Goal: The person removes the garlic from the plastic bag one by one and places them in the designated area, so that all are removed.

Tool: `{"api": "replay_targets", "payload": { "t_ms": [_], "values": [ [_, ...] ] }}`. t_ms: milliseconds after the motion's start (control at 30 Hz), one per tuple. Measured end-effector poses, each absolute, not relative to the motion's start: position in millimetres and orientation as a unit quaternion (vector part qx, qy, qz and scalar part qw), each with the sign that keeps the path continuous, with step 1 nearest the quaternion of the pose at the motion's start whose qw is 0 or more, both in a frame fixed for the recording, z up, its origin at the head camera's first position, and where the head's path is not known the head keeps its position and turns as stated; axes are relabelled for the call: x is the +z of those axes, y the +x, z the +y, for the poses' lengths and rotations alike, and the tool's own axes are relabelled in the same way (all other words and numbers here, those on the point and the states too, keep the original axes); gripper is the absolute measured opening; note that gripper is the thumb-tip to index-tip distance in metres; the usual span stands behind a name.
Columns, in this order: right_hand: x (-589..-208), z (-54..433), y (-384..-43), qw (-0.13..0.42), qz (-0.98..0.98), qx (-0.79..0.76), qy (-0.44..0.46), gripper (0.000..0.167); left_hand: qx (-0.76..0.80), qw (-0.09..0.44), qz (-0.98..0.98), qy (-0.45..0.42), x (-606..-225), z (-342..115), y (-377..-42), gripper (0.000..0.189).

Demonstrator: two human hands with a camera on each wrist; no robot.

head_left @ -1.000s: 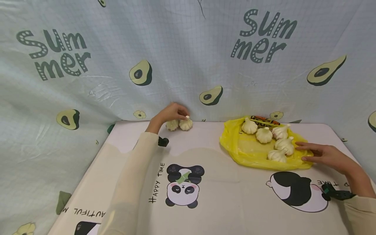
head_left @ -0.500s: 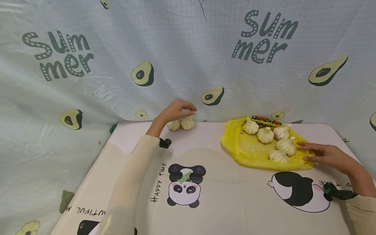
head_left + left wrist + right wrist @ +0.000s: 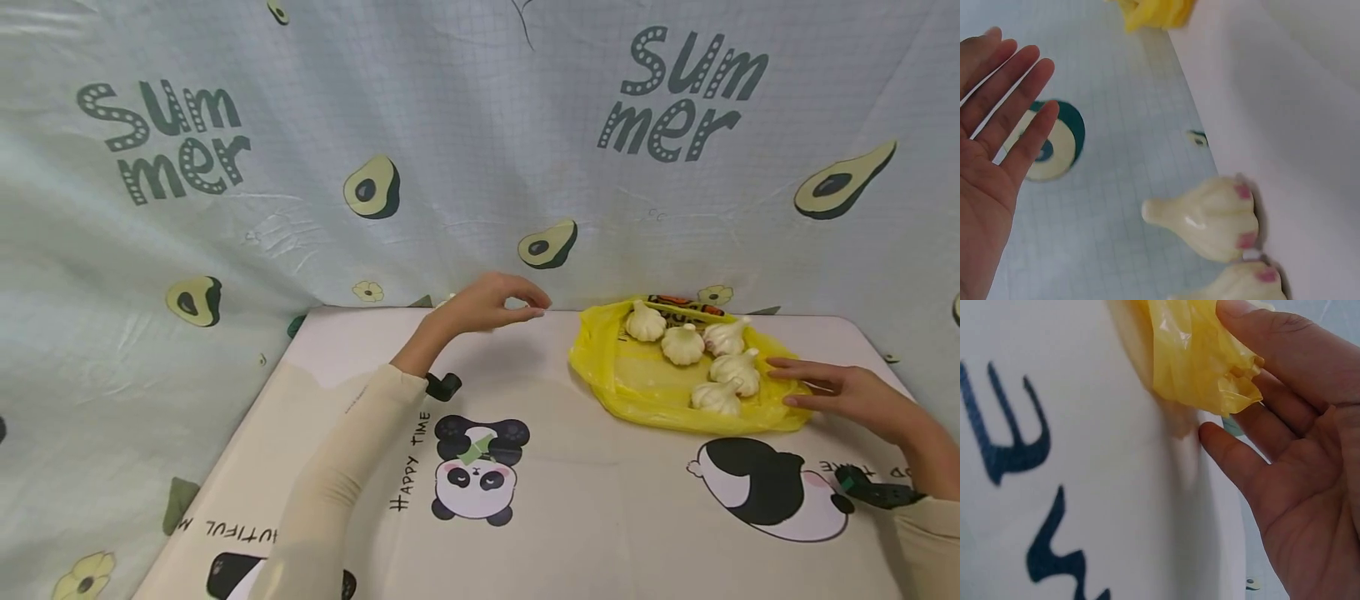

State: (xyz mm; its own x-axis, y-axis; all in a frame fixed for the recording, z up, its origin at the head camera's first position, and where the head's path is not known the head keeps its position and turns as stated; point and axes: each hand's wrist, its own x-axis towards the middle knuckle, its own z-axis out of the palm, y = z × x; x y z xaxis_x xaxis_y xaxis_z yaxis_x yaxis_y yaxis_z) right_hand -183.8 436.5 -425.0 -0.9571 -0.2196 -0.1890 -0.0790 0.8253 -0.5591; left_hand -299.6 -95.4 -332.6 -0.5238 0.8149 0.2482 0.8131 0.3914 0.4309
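We see the right hand [image 3: 1310, 465] reaching in from the right edge, palm towards us, its fingers loosely extended. The thumb lies along the upper side of a crumpled yellow plastic bag [image 3: 1200, 359], and some fingers pass partly behind the gathered end; how firmly they touch it, we cannot tell. Below and left, we have the whitish counter [image 3: 1104, 506] with bold dark lettering [image 3: 1019, 457], and a pale blue backdrop [image 3: 1267, 565] past its edge.

We see pale cloth [image 3: 450, 100], printed with avocados [image 3: 365, 191], flowers [image 3: 367, 291] and "Summer" lettering [image 3: 678, 96], hanging behind and left of a light table [image 3: 570, 517] decorated with cartoon prints [image 3: 475, 496].
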Motion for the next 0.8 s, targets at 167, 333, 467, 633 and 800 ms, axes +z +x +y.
{"api": "replay_targets", "payload": {
  "t_ms": [167,333,467,633,800],
  "values": [
    [-429,440,-183,0.126,0.936,-0.321,-0.071,0.059,0.262,0.01,0.814,0.519,-330,-81,-287,0.024],
    [-431,441,-182,0.121,0.933,-0.332,-0.07,0.056,0.275,0.011,0.804,0.527,-329,-70,-281,0.024],
    [-432,440,-182,0.116,0.929,-0.345,-0.071,0.055,0.286,0.006,0.79,0.542,-332,-63,-278,0.024],
    [-433,440,-182,0.117,0.923,-0.36,-0.067,0.055,0.307,0.016,0.771,0.557,-336,-53,-274,0.025],
    [-436,441,-182,0.128,0.925,-0.352,-0.062,0.058,0.308,0.048,0.763,0.567,-341,-39,-268,0.026]
  ]
}}
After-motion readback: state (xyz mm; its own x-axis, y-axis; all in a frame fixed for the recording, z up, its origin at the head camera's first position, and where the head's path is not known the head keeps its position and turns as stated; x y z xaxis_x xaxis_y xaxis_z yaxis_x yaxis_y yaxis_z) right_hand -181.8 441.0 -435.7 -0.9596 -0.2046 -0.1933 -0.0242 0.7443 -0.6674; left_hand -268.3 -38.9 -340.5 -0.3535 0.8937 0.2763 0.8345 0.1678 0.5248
